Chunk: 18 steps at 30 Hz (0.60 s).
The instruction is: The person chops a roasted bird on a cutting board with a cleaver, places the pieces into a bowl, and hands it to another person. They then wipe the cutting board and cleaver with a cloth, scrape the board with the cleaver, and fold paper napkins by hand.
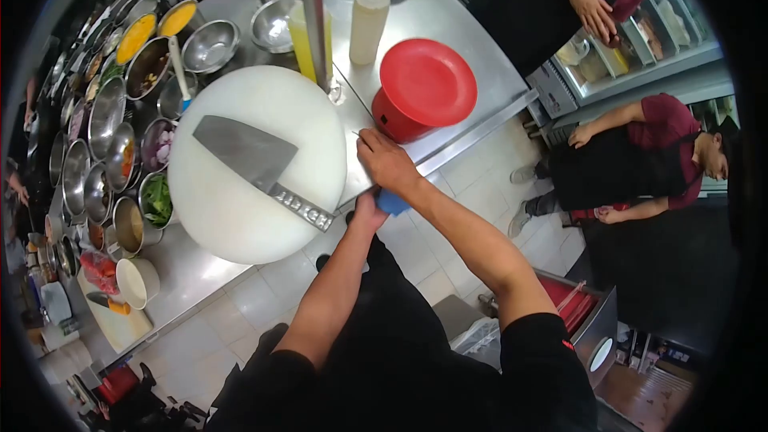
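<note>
My right hand (pixel 387 160) is at the steel table's edge, its fingers curled together beside a stack of red plates (pixel 428 84). Whatever it may pinch is too small to make out. Just below the right wrist, my left hand (pixel 368 214) is closed on a blue cloth (pixel 391 202), with its fingers partly hidden. Left of both hands, a cleaver (pixel 252 156) lies flat on a thick round white cutting board (pixel 240 232). Its patterned metal handle points toward my left hand.
Many steel bowls (pixel 106 124) of ingredients crowd the left side. A squeeze bottle (pixel 370 26) and a yellow-filled container (pixel 304 48) stand behind, near a metal post (pixel 316 16). An orange-handled knife (pixel 110 302) lies at lower left. Two co-workers stand at right by a cold cabinet.
</note>
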{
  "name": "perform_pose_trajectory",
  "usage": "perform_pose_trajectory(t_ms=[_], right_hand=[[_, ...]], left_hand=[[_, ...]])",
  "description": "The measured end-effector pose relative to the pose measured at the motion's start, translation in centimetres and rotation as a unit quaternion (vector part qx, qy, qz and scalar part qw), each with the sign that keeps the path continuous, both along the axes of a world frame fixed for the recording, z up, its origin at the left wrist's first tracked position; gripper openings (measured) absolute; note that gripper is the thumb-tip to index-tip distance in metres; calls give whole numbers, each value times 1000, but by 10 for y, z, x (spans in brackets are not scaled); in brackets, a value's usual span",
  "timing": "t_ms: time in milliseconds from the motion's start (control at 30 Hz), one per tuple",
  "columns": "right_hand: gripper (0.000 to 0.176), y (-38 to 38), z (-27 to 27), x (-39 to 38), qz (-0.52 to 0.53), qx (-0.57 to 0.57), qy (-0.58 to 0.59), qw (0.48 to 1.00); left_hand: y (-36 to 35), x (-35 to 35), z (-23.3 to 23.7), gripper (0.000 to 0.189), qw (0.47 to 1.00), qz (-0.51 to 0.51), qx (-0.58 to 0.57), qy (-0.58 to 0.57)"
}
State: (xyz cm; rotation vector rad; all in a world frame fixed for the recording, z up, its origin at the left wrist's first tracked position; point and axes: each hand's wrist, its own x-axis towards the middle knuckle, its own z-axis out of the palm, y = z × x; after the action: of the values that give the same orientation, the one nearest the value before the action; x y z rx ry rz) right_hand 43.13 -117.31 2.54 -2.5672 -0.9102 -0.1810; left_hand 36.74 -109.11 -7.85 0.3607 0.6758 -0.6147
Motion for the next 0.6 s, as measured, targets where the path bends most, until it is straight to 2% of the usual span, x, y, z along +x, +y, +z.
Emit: perform_pose_trajectory(t_ms=[33,67,100,133,200,267,333,400,467,533,600], right_hand=[[26,-1,-6,-18,-72,-2,-12,997],[27,-2,-11,-37,-145,-4,-26,989],[27,-3,-14,-60,-173,29,-92,980],[27,-4,-26,-84,-182,30,-92,978],[24,-3,-63,-126,-289,125,-58,947],[20,4,-62,-146,-311,157,-81,934],[17,16,-56,-166,-342,190,-100,915],[15,23,-40,-177,-381,280,-45,880],[11,24,-32,-168,-395,308,-38,865],[7,26,-25,-150,-422,341,6,840],[7,23,-16,-122,-412,372,-31,831]], left_hand=[[-6,2,10,37,998,49,-26,24],[-8,-3,3,37,998,41,-22,29],[-11,-6,-5,38,997,61,-56,-1],[-14,-8,-14,38,992,80,-90,-32],[-9,-18,-20,36,993,33,-107,-24],[-3,-34,-1,37,998,-36,-30,-36],[7,-49,-9,36,997,-58,-35,-34],[15,-56,-5,38,994,-68,-72,-50],[14,-47,2,37,990,-89,-95,-48],[13,-38,20,37,996,-62,18,-64],[19,-23,24,33,994,-67,-18,-79]])
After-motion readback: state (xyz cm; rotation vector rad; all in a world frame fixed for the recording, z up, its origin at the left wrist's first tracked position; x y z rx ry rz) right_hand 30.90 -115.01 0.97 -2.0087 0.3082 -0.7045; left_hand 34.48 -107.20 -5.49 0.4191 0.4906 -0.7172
